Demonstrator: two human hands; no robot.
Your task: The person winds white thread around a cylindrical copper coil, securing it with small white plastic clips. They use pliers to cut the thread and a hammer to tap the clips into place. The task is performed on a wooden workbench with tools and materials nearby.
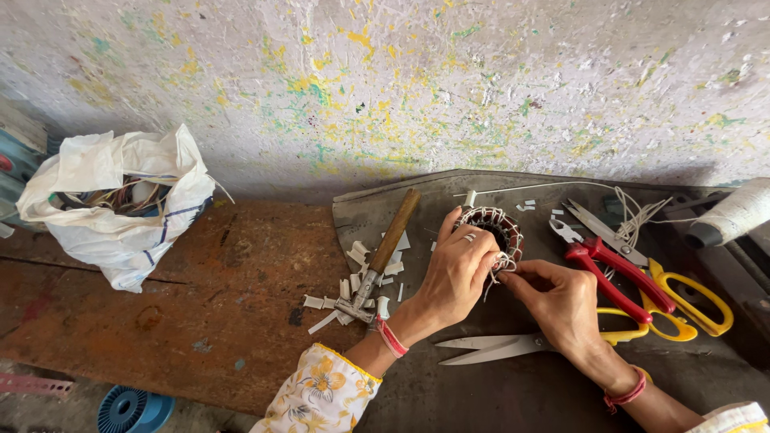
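Nearest to me, at the bottom edge, the two forearms come up from flowered sleeves, each with a red band at the wrist, and they meet over a dark sheet that lies on the rusty counter. A pair of open steel scissors lies on the sheet just under the right wrist, its blades pointing to the left. A little farther, the left hand is clenched around the near left side of the small round motor stator, with the thumb and fingers laid over its rim, so the ring stays on the sheet with its opening facing up. The right hand comes from the right and lower side; its fingertips pinch the thin white thread at the near rim of the stator, just beside the left fingers. So the stator lies a bit beyond both hands, and the left hand is closer and already covers it. To the left a wooden-handled tool lies slanted among white paper scraps. To the right are red pliers and yellow scissors, then a spool of white cord. Far to the left sits a white bag against the paint-speckled wall.
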